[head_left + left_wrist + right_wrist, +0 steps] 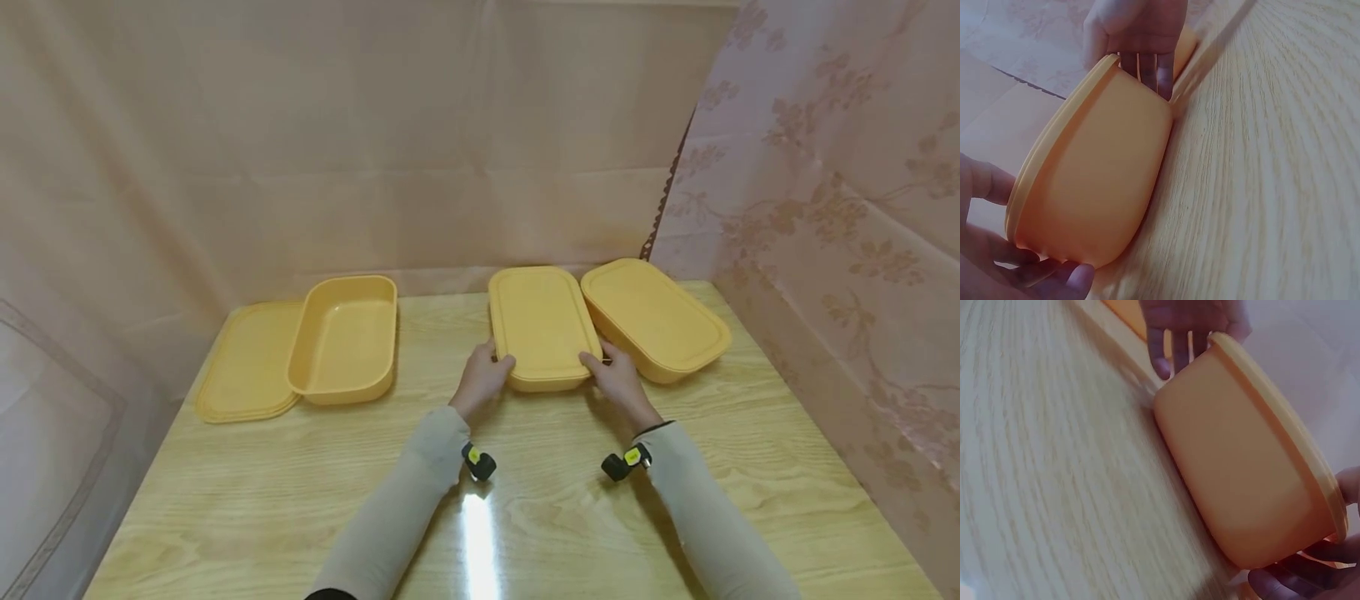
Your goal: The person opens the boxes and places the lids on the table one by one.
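A yellow lidded container (542,325) stands on the wooden table (525,517), a little right of centre. My left hand (483,377) grips its near left corner, thumb on the lid's rim and fingers down the side wall. My right hand (618,379) grips the near right corner the same way. In the left wrist view the container (1097,181) fills the middle, with my left hand (1016,262) at the bottom left and my right hand (1141,37) at the top. In the right wrist view the container (1241,481) lies between my right hand (1310,575) and my left hand (1185,325).
A second lidded yellow container (654,318) sits close against the held one on its right. An open yellow container (347,337) stands at the left, partly over a stack of yellow lids (246,367). Pink curtains (832,233) close in the back and right sides.
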`<control>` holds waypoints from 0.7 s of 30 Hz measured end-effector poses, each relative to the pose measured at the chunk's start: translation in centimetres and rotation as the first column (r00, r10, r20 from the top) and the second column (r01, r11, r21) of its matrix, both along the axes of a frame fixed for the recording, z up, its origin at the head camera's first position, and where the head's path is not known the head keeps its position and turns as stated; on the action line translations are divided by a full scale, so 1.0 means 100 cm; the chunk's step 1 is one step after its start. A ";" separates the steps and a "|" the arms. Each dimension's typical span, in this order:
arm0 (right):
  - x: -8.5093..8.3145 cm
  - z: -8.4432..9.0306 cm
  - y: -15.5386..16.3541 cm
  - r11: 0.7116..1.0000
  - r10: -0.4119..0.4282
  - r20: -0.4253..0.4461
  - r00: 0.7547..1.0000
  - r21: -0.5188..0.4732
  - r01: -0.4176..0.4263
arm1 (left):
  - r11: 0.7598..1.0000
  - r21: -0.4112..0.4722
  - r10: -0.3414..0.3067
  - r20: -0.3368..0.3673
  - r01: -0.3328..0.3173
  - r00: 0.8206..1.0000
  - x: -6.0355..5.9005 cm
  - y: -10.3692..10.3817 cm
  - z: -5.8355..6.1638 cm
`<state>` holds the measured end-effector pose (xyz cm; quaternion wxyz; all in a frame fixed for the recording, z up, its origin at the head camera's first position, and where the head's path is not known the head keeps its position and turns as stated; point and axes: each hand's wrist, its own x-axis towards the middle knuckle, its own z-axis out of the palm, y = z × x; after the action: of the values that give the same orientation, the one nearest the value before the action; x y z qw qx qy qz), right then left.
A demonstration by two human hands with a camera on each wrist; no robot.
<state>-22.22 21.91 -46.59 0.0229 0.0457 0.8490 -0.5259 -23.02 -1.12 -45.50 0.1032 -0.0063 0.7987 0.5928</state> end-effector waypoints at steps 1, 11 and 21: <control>0.000 0.000 0.001 1.000 -0.004 0.003 1.000 0.001 0.004 | 1.000 0.001 -0.010 -0.004 0.010 1.000 0.000 0.000 0.000; 0.000 0.000 0.003 0.999 0.020 -0.014 1.000 0.050 -0.019 | 1.000 -0.001 -0.026 0.014 0.026 1.000 0.001 0.000 0.000; 0.003 0.000 0.001 1.000 -0.024 0.002 1.000 -0.014 0.024 | 1.000 0.015 -0.022 0.015 0.022 1.000 -0.001 0.002 -0.003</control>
<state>-21.89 21.97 -46.64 0.0176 0.0561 0.8448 -0.5318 -23.10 -0.93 -45.75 0.1156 -0.0013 0.7936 0.5974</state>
